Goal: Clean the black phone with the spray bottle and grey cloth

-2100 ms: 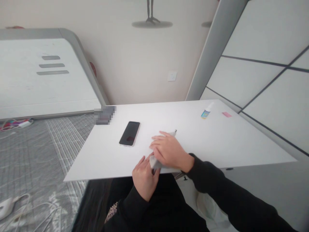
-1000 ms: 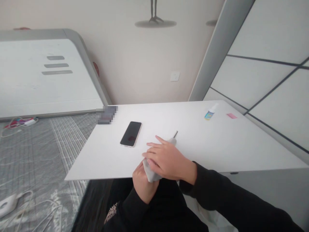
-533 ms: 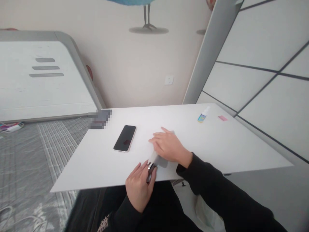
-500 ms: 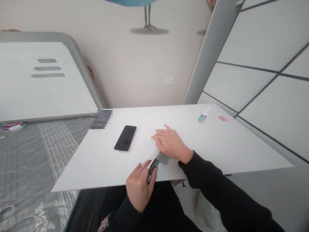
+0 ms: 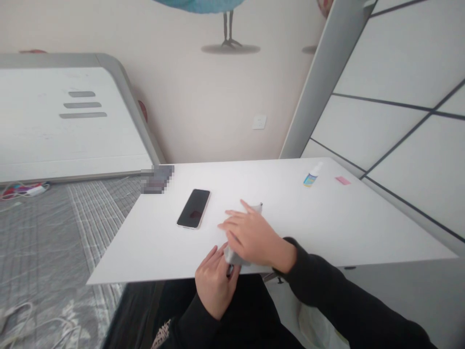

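Observation:
Near the table's front edge, my left hand (image 5: 217, 285) is closed around the near end of a slim dark object (image 5: 230, 270) with a shiny rim, mostly hidden by my hands and a cloth. My right hand (image 5: 250, 233) lies over the grey cloth (image 5: 232, 257) on that object, holding the cloth against it with its fingers stretched to the left. A small dark tip shows past the cloth's far end. A phone (image 5: 193, 209) with a black screen lies flat to the left of my hands.
On the white table (image 5: 145, 252), a small spray bottle (image 5: 311, 178) lies at the back right beside a pink slip (image 5: 342, 180). A blurred-out dark item (image 5: 158, 179) is at the back left corner. A wall stands behind, with white panels on the right.
My right hand and the cloth have moved down toward my left hand, covering the object's near part that showed before. The view has shifted slightly.

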A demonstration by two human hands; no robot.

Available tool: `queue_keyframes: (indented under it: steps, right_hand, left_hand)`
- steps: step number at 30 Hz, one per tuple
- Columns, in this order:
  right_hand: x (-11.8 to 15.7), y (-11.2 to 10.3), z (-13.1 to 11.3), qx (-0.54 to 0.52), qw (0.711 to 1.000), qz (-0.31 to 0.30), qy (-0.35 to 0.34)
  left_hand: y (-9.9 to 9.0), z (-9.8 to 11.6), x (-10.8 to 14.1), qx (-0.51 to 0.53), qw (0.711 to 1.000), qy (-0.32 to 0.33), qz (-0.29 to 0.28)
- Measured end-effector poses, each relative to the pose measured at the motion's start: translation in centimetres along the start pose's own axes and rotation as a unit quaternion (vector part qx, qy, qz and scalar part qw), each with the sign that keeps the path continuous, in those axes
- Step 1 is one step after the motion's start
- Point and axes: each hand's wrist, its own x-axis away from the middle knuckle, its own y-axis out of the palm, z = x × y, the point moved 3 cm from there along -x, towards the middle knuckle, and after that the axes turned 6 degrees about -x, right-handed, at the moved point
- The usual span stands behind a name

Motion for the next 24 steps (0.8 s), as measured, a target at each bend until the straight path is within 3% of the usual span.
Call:
queue_keyframes:
  steps: [2, 7, 12, 17, 22, 24]
  right_hand:
    - [0.2, 0.1, -0.4, -0.015, 0.999, 0.001, -0.029]
    - [0.1, -0.3, 0.9, 0.011, 0.997, 0.026, 0.066]
    - [0.7, 0.1, -0.6, -0.030, 0.999, 0.007, -0.033]
    - [0.9, -0.3, 1.1, 0.009, 0.996, 0.046, 0.075]
    - [1.0, 0.7, -1.1, -0.020, 0.998, 0.019, -0.050]
    - [0.7, 0.5, -0.4, -0.008, 0.999, 0.019, -0.031]
  left_hand:
    - [0.0, 0.0, 0.1, 0.002, 1.000, 0.008, -0.004]
    - [0.1, -0.1, 0.1, -0.003, 1.000, -0.014, -0.008]
    - [0.1, 0.0, 0.2, 0.000, 1.000, 0.020, -0.001]
    - [0.2, 0.0, 0.1, 0.004, 1.000, -0.001, -0.010]
    - [0.2, -0.1, 0.3, 0.012, 1.000, 0.014, 0.002]
    - [0.2, -0.1, 0.3, 0.006, 1.000, 0.010, 0.005]
